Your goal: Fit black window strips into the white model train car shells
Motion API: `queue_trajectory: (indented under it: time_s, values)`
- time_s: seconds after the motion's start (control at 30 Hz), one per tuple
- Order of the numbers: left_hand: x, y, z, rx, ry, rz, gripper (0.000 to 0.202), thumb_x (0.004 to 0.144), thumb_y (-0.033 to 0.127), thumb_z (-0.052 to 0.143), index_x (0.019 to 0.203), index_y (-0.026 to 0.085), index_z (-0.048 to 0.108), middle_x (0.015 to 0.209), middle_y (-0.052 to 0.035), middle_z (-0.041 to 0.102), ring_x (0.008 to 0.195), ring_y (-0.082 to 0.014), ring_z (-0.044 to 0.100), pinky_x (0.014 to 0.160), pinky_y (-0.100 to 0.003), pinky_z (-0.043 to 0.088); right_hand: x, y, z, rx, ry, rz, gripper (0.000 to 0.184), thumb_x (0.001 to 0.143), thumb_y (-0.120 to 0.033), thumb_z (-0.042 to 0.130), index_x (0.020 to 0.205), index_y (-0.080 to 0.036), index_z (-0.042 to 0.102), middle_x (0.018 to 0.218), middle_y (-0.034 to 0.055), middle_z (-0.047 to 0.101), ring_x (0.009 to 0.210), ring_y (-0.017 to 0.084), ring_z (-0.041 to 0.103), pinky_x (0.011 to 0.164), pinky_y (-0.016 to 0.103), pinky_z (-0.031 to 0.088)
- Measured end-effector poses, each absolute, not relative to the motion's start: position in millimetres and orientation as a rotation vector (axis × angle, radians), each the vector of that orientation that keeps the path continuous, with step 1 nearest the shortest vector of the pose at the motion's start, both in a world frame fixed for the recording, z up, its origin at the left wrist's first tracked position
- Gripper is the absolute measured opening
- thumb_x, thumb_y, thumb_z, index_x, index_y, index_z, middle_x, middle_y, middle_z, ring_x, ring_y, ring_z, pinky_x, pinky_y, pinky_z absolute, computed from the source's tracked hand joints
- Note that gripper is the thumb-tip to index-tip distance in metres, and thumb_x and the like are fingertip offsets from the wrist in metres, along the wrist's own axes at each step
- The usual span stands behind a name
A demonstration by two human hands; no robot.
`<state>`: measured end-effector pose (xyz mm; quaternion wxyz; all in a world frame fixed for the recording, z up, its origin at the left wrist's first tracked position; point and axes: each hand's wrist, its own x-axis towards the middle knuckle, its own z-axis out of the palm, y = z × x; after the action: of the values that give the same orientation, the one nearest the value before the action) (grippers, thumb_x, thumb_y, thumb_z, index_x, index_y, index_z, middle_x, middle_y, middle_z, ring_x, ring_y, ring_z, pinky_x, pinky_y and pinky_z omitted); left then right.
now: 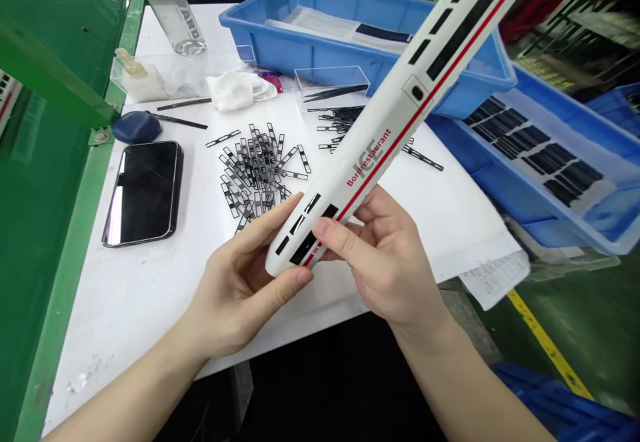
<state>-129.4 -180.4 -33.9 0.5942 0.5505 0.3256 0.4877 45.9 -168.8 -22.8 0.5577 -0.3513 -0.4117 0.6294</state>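
ICE Bordrestaurant model train carriage (390, 112) is held aslant from the frame's centre to its upper right, long axis diagonal, rounded end pointing lower left. The left hand (235, 289) grips that end; the right hand (387, 262) clasps the side just above, thumb against the black window strip (301, 251).

Factory workshop (blue bins (280, 47), yellow floor line (550, 345))

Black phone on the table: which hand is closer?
Left. The left hand is right of the black phone and closer to the wearer, at the white train body's near end; the right hand is farther right, gripping that body's right side.
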Motion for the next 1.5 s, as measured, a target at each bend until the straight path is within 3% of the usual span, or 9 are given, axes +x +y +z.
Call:
queue_trajectory:
  time_s: [0.2,0.43,0.63,0.83,1.1,1.27,1.33,1.43,1.5]
  values:
    - [-128,-180,-34,1.291,0.764,1.175,0.065,0.09,0.002,0.079,0.144,0.036,0.069,0.153,0.0051,0.067,0.144,-0.0206,0.061,0.114,-0.021,0.053,45,-166,-19,-0.839,-1.056,1.488,0.03,0.09,-0.013,0.08,0.116,-0.025,0.07,0.11,0.0013,0.076,0.099,0.019,0.077,0.09,0.031,0.07]
    - [-124,-183,-41,1.45,0.795,1.266,0.069,0.089,-0.001,0.078,0.148,0.032,0.065,0.156,0.0029,0.064,0.145,-0.0179,0.059,0.123,-0.023,0.045,41,-169,-20,-0.868,-1.037,1.56,0.032,0.091,-0.012,0.078,0.118,-0.026,0.068,0.108,0.0004,0.075,0.093,0.018,0.077,0.079,0.028,0.071]
    - [-126,-183,-39,1.441,0.8,1.273,0.071,0.088,0.0,0.079,0.149,0.033,0.063,0.157,0.0028,0.063,0.146,-0.0169,0.058,0.123,-0.021,0.045,49,-166,-24,-0.815,-1.103,1.657,0.046,0.088,-0.009,0.082,0.126,-0.03,0.066,0.111,-0.0016,0.075,0.101,0.016,0.076,0.092,0.028,0.068]
    - [-128,-181,-41,1.431,0.723,1.182,0.074,0.089,-0.001,0.079,0.151,0.036,0.062,0.157,0.0033,0.063,0.144,-0.018,0.059,0.119,-0.02,0.048,50,-169,-25,-0.823,-1.048,1.682,0.051,0.086,-0.008,0.083,0.127,-0.033,0.066,0.106,-0.0033,0.075,0.093,0.016,0.076,0.086,0.03,0.069]
    - [-131,-181,-38,1.322,0.7,1.072,0.076,0.091,0.004,0.08,0.154,0.039,0.057,0.162,-0.0034,0.058,0.145,-0.0267,0.06,0.117,-0.033,0.055,51,-169,-28,-0.784,-1.161,1.668,0.059,0.076,-0.01,0.088,0.126,-0.029,0.062,0.113,0.002,0.074,0.102,0.022,0.077,0.086,0.037,0.071]
    - [-132,-181,-41,1.347,0.63,1.034,0.087,0.086,0.01,0.085,0.16,0.037,0.049,0.171,-0.006,0.045,0.157,-0.0316,0.043,0.129,-0.044,0.04,62,-177,-26,-0.855,-1.274,1.567,0.049,0.088,-0.016,0.078,0.133,-0.027,0.063,0.115,0.0041,0.076,0.099,0.022,0.078,0.085,0.038,0.071]
    - [-137,-178,-36,1.323,0.65,1.068,0.078,0.089,0.017,0.083,0.158,0.036,0.053,0.169,-0.0056,0.049,0.158,-0.032,0.041,0.128,-0.045,0.042,78,-180,-17,-0.96,-1.401,1.449,0.045,0.091,-0.015,0.073,0.134,-0.026,0.065,0.117,0.0054,0.077,0.099,0.023,0.078,0.085,0.038,0.071]
    - [-149,-165,-19,1.105,0.702,1.115,0.04,0.102,0.04,0.066,0.139,0.029,0.072,0.142,-0.0083,0.074,0.136,-0.0322,0.065,0.108,-0.043,0.062,115,-180,4,-1.118,-1.612,1.152,0.033,0.091,-0.013,0.069,0.121,-0.025,0.072,0.117,0.006,0.077,0.099,0.023,0.077,0.082,0.035,0.071]
    - [-158,-153,-6,0.916,0.651,0.966,0.058,0.105,0.062,0.047,0.124,0.019,0.08,0.115,-0.0153,0.084,0.099,-0.0312,0.081,0.087,-0.042,0.069,142,-177,17,-1.14,-1.793,0.927,0.025,0.091,-0.011,0.067,0.112,-0.023,0.073,0.11,0.0058,0.077,0.094,0.022,0.076,0.076,0.034,0.07]
